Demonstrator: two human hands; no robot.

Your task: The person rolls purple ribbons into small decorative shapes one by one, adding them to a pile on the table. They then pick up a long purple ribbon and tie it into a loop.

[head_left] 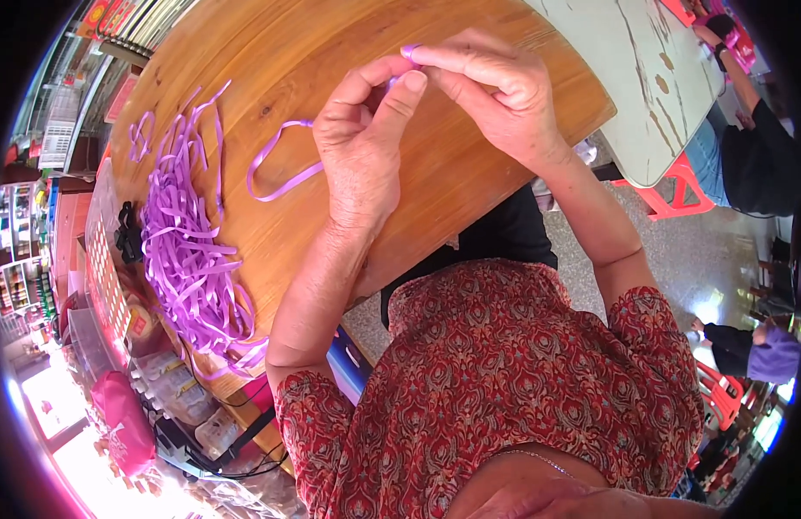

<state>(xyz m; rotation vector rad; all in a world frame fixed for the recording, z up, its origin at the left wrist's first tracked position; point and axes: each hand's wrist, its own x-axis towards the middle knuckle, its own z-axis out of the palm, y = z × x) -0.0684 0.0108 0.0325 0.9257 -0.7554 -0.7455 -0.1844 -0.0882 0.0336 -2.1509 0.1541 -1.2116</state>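
Note:
Both hands are raised over the wooden table and meet at the fingertips. My left hand (361, 143) pinches a purple ribbon (284, 186), whose loop hangs out past the left side of the palm. A bit of the same purple shows between the fingertips, where my right hand (500, 91) pinches it, thumb against forefinger. How the ribbon is folded or tied there is too small to tell. On the table to the left lies a long heap of purple ribbons (188, 242), tangled together. A small separate ribbon loop (141, 137) rests beyond the heap's upper left.
The round-edged wooden table (288, 52) bears the ribbons. A black clip-like object (128, 233) lies by its left edge. Stocked shelves (24, 294) and a pink bag (124, 424) are at left. A marble-patterned table (629, 78), red stools (677, 190) and other people are at right.

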